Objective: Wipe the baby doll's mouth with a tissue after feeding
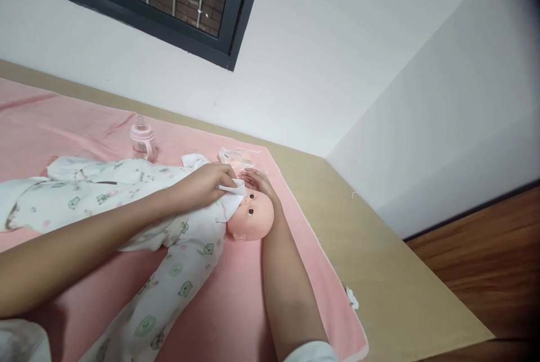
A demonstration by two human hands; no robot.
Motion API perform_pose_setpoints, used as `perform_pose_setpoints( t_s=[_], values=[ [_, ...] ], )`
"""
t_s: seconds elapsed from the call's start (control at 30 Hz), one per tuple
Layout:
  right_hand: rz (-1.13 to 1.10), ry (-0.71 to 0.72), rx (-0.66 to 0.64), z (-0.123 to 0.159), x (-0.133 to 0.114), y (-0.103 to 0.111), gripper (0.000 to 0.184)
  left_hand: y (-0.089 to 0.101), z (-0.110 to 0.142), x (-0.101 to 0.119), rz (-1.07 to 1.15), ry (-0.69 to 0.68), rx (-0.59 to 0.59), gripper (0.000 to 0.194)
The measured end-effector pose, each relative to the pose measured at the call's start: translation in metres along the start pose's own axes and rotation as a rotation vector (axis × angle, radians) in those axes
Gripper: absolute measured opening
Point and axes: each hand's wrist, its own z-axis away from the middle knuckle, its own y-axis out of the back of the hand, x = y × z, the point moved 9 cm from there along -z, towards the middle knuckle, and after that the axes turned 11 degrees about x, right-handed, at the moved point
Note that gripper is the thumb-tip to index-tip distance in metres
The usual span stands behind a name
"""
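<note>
A baby doll (pixel 257 220) lies on its back, dressed in a white suit (pixel 185 232) printed with green animals. Its head points right. At its chin, my left hand (pixel 213 181) pinches a thin white cloth (pixel 234 190), which covers the mouth and neck area. I cannot tell whether this is a wipe or a bib. My right hand (pixel 258 181) rests along the far side of the doll's head, its fingers stretched out and slightly curved towards the face. The doll's far cheek is partly hidden by that hand.
A pink blanket (pixel 240 300) lies under the doll on a wooden surface (pixel 337 221). Behind the doll stands a pink baby bottle (pixel 142 139). A clear plastic packet (pixel 230 156) lies beyond the hands. A small white item (pixel 351 298) touches the blanket's right edge. White walls border the surface.
</note>
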Motion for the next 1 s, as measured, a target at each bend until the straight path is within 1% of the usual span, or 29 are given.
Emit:
perform_pose_setpoints(
  t_s=[0.17, 0.23, 0.33, 0.43, 0.53, 0.67, 0.77, 0.87, 0.97, 1.0],
  values=[
    [0.000, -0.006, -0.005, 0.001, 0.000, 0.000, 0.037, -0.002, 0.000, -0.004, 0.015, 0.050, -0.004, 0.024],
    [0.002, 0.003, -0.010, 0.000, 0.000, -0.001, 0.037, 0.002, 0.000, -0.005, 0.036, 0.065, 0.015, 0.024],
    [-0.005, 0.018, -0.037, -0.001, 0.000, -0.003, 0.035, 0.011, -0.002, -0.003, 0.126, 0.100, 0.019, 0.023],
    [-0.007, 0.041, -0.072, 0.000, 0.000, -0.006, 0.034, 0.022, -0.002, 0.002, 0.202, 0.116, -0.019, 0.022],
    [-0.010, 0.059, -0.081, 0.003, -0.002, -0.007, 0.032, 0.028, 0.000, 0.005, 0.230, 0.147, -0.100, 0.022],
    [-0.002, 0.053, -0.043, 0.004, -0.001, -0.003, 0.033, 0.020, 0.008, 0.008, 0.210, 0.142, -0.251, 0.018],
    [0.008, 0.032, -0.033, 0.000, 0.001, -0.001, 0.032, 0.012, 0.012, 0.008, 0.145, 0.129, -0.315, 0.020],
    [0.002, 0.024, -0.032, -0.004, 0.002, 0.000, 0.033, 0.007, 0.015, 0.004, 0.068, 0.145, -0.335, 0.025],
    [-0.010, 0.025, -0.038, -0.004, 0.002, -0.001, 0.037, 0.006, 0.015, 0.004, 0.000, 0.152, -0.320, 0.016],
    [-0.013, 0.024, -0.040, -0.004, 0.002, -0.001, 0.039, 0.006, 0.015, 0.004, -0.022, 0.156, -0.309, 0.017]
  ],
)
